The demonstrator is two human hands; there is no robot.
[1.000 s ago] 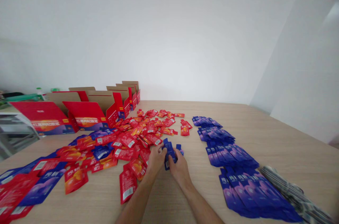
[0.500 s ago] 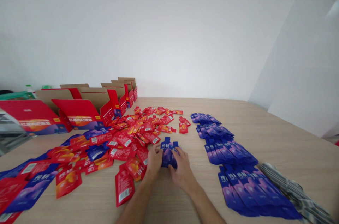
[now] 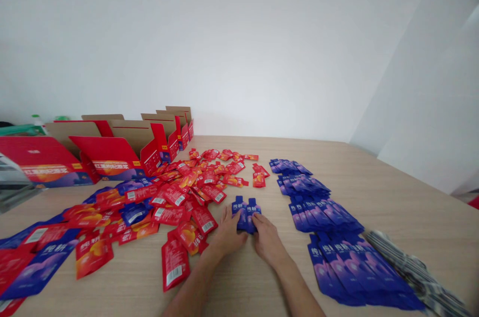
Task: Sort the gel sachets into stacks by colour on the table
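Note:
Two blue-purple pouches with narrow necks lie side by side at the middle of the table, their necks pointing away from me. My left hand (image 3: 229, 233) grips the left blue pouch (image 3: 240, 207) along its outer side, fingers and thumb closed on it. The right blue pouch (image 3: 253, 208) is held at its lower right by my right hand (image 3: 267, 238), which covers part of it. Just left of my left hand spreads a heap of red pouches (image 3: 202, 218), some barcode side up.
Open red cartons (image 3: 112, 155) stand in a row at the left. Fanned rows of blue pouches (image 3: 359, 267) lie on the right, beside a striped cloth bundle (image 3: 411, 272). More blue pouches (image 3: 45, 267) mix with red ones at the near left. A white wall (image 3: 262, 57) rises behind.
My two hands have shifted slightly right with the pouches. The right pouch, lower and partly behind my fingers before, now sits level beside the left one, with more of its front showing.

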